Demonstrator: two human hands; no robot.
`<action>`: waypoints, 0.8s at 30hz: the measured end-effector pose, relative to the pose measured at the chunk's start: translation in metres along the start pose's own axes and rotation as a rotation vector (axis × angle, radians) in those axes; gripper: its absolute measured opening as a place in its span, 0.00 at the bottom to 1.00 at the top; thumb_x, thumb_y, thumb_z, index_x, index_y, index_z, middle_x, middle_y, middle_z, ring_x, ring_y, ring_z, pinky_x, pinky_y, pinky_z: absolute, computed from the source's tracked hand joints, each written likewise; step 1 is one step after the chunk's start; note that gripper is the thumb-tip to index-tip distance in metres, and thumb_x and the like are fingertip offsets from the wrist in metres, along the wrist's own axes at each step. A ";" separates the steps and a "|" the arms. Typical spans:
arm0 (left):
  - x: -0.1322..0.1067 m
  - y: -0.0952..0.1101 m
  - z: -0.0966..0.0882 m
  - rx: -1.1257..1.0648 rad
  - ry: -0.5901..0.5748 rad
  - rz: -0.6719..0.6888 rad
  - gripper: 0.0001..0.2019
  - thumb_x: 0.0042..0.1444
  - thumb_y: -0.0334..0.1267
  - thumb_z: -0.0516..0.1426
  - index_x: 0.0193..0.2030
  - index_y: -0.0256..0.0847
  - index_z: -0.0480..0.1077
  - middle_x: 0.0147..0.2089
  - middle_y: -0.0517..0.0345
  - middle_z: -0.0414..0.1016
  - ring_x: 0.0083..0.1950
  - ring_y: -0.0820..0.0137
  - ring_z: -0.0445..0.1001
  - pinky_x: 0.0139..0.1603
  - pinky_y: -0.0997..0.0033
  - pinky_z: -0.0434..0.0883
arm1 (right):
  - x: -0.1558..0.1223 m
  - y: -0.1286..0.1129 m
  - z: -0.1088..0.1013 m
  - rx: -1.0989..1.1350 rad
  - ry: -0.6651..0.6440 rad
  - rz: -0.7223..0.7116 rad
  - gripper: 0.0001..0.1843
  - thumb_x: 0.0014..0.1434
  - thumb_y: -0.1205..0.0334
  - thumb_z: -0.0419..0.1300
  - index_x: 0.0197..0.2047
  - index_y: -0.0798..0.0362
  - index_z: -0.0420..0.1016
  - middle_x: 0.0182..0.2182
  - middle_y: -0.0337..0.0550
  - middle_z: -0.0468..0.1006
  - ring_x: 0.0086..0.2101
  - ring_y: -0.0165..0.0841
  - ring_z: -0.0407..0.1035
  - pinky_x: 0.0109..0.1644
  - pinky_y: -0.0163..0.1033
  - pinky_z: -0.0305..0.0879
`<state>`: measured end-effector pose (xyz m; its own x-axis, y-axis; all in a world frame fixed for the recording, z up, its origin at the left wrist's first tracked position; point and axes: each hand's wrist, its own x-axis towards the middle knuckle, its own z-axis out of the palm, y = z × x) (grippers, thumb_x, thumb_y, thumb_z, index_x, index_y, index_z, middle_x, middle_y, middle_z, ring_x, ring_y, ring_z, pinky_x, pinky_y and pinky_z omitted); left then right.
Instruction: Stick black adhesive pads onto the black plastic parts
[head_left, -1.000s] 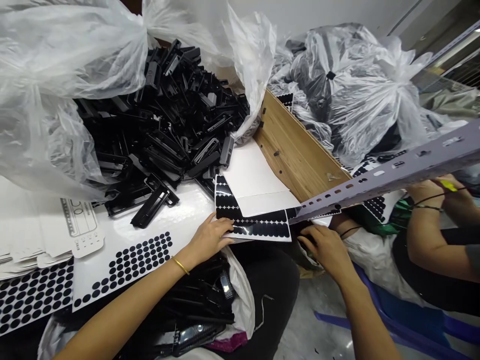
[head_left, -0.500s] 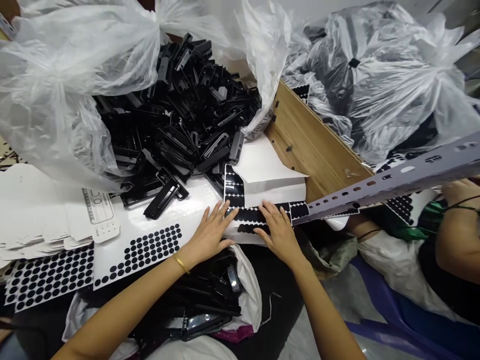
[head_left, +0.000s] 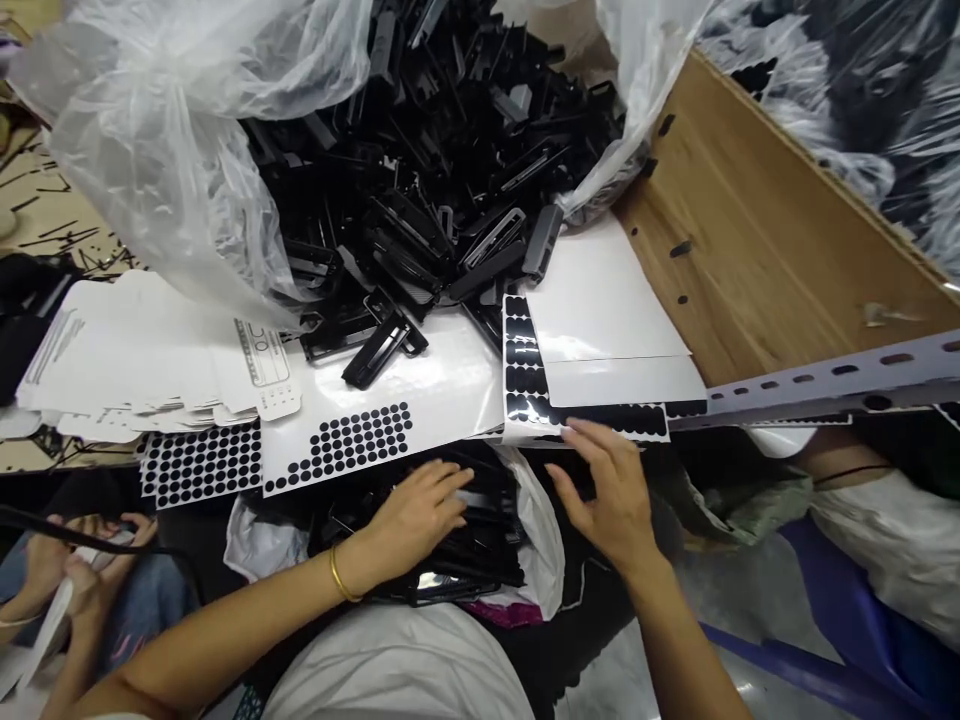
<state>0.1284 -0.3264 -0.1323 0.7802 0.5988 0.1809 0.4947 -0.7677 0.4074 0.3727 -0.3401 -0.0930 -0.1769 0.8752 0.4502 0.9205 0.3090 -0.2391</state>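
My left hand (head_left: 420, 512) rests fingers down on black plastic parts (head_left: 480, 545) in a white bag (head_left: 544, 540) on my lap; whether it grips one I cannot tell. My right hand (head_left: 611, 490) hovers open, fingers spread, just below the front edge of a white sheet of black oval pads (head_left: 585, 415). A stack of plain white sheets (head_left: 607, 320) lies on top of that sheet. A big heap of black plastic clips (head_left: 420, 170) spills from a clear bag (head_left: 180, 140) beyond.
Sheets of round black dots (head_left: 337, 445) and flat white cartons (head_left: 142, 360) lie at left. A wooden board (head_left: 765, 240) and a grey perforated metal bar (head_left: 832, 385) stand at right. Another person's hands (head_left: 82, 565) work at lower left; another person's arm (head_left: 832, 465) shows under the bar.
Both my hands left the oval pad sheet. The left dropped to the parts bag on my lap, the right pulled back below the sheet's edge. The view tilted down and left.
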 end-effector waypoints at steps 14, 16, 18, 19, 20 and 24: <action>0.012 0.004 0.012 -0.113 0.011 -0.087 0.20 0.61 0.39 0.48 0.59 0.42 0.59 0.60 0.48 0.65 0.62 0.64 0.62 0.64 0.54 0.56 | -0.089 -0.021 0.032 0.448 -0.392 0.939 0.21 0.54 0.40 0.49 0.23 0.49 0.62 0.18 0.38 0.70 0.22 0.34 0.65 0.24 0.36 0.60; 0.000 0.006 0.001 -0.093 0.087 -0.104 0.18 0.61 0.40 0.48 0.57 0.41 0.61 0.61 0.46 0.64 0.63 0.63 0.60 0.63 0.55 0.57 | -0.086 -0.018 0.026 0.515 -0.304 0.972 0.22 0.52 0.39 0.51 0.23 0.50 0.64 0.17 0.37 0.68 0.21 0.32 0.62 0.23 0.35 0.58; -0.025 0.006 -0.017 -0.053 0.201 -0.230 0.15 0.61 0.41 0.48 0.51 0.40 0.66 0.56 0.46 0.69 0.59 0.63 0.65 0.59 0.59 0.62 | -0.082 -0.013 0.018 0.548 -0.257 0.988 0.22 0.50 0.39 0.54 0.24 0.50 0.65 0.16 0.35 0.65 0.19 0.31 0.60 0.22 0.34 0.56; -0.041 0.004 -0.027 -0.012 0.248 -0.363 0.14 0.61 0.41 0.48 0.48 0.39 0.68 0.52 0.47 0.72 0.54 0.63 0.69 0.56 0.60 0.64 | -0.080 -0.010 0.015 0.559 -0.248 0.991 0.21 0.49 0.39 0.54 0.24 0.50 0.65 0.15 0.34 0.64 0.19 0.30 0.59 0.22 0.34 0.55; -0.059 0.000 -0.037 0.053 0.277 -0.527 0.14 0.61 0.42 0.47 0.42 0.39 0.70 0.44 0.48 0.75 0.48 0.63 0.72 0.52 0.61 0.67 | -0.078 -0.008 0.012 0.568 -0.245 0.992 0.21 0.49 0.40 0.55 0.24 0.51 0.66 0.15 0.34 0.64 0.19 0.30 0.59 0.22 0.34 0.55; -0.126 -0.021 -0.066 0.339 0.018 -1.192 0.21 0.59 0.51 0.45 0.31 0.36 0.70 0.31 0.44 0.73 0.36 0.55 0.73 0.35 0.58 0.69 | -0.077 -0.005 0.004 0.584 -0.251 0.984 0.19 0.48 0.43 0.56 0.23 0.51 0.66 0.15 0.33 0.63 0.18 0.28 0.57 0.21 0.33 0.53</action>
<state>-0.0059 -0.3706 -0.1043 -0.2284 0.9648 -0.1302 0.9681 0.2392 0.0746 0.3806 -0.4070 -0.1302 0.3983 0.8610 -0.3163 0.4106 -0.4757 -0.7779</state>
